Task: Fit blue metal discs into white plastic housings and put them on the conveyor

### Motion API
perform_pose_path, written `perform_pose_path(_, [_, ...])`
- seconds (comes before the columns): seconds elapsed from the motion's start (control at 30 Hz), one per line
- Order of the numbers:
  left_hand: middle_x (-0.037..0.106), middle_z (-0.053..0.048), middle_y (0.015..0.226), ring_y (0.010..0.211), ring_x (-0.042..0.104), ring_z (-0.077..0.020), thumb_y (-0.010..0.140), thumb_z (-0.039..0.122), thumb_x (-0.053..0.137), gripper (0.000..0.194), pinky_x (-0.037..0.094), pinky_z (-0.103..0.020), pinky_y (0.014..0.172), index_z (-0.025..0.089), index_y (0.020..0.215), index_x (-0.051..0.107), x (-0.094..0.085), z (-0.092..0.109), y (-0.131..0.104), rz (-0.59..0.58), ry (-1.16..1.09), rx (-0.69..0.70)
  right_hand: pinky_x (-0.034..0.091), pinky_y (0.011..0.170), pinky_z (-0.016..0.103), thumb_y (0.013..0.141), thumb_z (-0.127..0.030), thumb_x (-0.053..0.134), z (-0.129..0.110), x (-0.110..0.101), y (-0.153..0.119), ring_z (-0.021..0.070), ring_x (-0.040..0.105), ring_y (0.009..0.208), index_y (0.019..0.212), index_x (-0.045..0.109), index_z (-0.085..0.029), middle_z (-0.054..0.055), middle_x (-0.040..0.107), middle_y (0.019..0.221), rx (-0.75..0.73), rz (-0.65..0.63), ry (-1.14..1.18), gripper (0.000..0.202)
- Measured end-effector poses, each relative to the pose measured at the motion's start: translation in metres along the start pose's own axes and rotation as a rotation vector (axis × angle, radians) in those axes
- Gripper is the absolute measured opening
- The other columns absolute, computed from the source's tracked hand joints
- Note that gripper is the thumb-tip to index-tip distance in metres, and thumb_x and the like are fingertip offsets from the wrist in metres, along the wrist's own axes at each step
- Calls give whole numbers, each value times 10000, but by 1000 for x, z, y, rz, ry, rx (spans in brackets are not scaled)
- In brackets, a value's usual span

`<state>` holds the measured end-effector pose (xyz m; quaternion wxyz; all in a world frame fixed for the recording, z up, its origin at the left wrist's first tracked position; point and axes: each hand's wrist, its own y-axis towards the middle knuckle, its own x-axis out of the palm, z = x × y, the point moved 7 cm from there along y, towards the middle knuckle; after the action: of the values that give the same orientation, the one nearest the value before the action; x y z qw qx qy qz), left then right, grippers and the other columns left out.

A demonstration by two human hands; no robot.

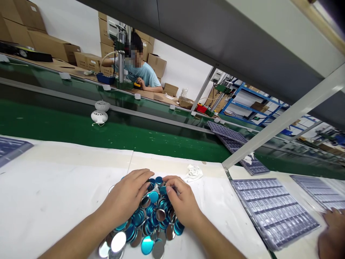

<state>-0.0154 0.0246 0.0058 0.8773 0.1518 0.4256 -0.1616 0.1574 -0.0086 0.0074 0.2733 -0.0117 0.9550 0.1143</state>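
A heap of round metal discs (153, 196), some shiny blue and some mirror-like silver, lies on the white table in front of me. My left hand (128, 196) rests against the heap's left side, palm down, fingers stretched over its far edge. On the opposite side, my right hand (184, 201) curves around the discs, with its thumb and forefinger apart beside a blue disc. Both hands touch the heap, and neither plainly grips a single disc. Discs under the palms are hidden.
A crumpled white tissue (194, 173) lies behind my right hand. Clear plastic trays (275, 212) stand to the right, near another person's hand (332, 226). Beyond runs a green conveyor belt (67, 126) carrying white round devices (99, 117). A slanted metal post (269, 126) rises at right.
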Motion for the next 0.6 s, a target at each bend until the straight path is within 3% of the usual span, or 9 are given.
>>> perform_pose_path(0.13, [612, -103, 1419, 1306, 543, -334, 993, 486, 359, 487, 468, -518, 1065, 253, 1318, 637, 2, 2, -2, -39, 29, 9, 475, 866, 345, 945, -195, 435, 8, -7, -1, 212, 635, 981, 816, 532, -225, 63, 681, 1093, 57, 33, 25, 164])
perform_pose_path(0.3, [529, -124, 1506, 1400, 419, -399, 893, 586, 536, 589, 410, -620, 1089, 246, 1370, 601, 9, 4, -6, -110, 95, 49, 448, 858, 355, 939, -237, 446, 11, -10, 2, 223, 611, 958, 810, 516, -222, 64, 666, 1038, 54, 36, 26, 147])
perform_pose_path(0.6, [530, -88, 1511, 1406, 407, -377, 862, 534, 615, 585, 407, -604, 1098, 263, 1380, 583, 13, 8, -6, -148, 144, 101, 453, 848, 350, 871, -211, 542, 4, -4, 3, 221, 602, 940, 803, 565, -226, 52, 670, 970, -24, 9, 44, 73])
